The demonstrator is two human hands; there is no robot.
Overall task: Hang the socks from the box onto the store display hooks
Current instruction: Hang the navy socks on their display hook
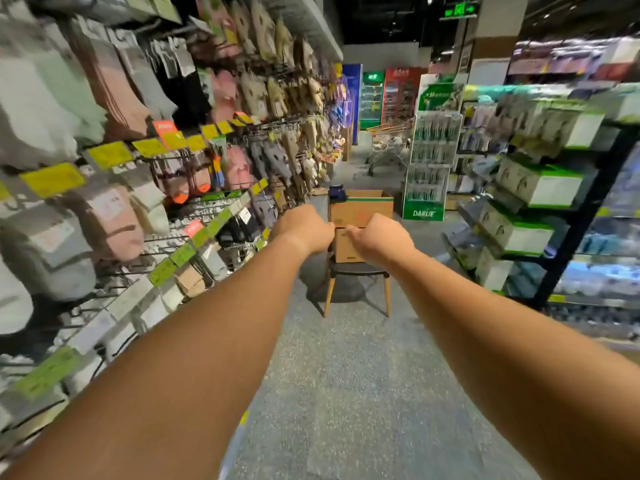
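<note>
An open cardboard box (362, 207) stands on a dark-seated wooden chair (356, 271) in the aisle ahead, one flap hanging down its front. A dark blue bundle of socks (337, 194) lies on the box's far left corner. Both my arms reach straight out toward the box. My left hand (304, 228) and my right hand (379, 239) are side by side in front of the box, fingers curled, and I see nothing held in either. Socks on display hooks (194, 209) fill the wall on my left, blurred.
Yellow and green price tags (52, 178) line the hook ends on the left. A shelf of white and green boxes (540, 183) runs along the right. A green standing rack (427, 168) and a shopping cart (386, 143) stand beyond the chair. Grey floor (346, 375) lies between.
</note>
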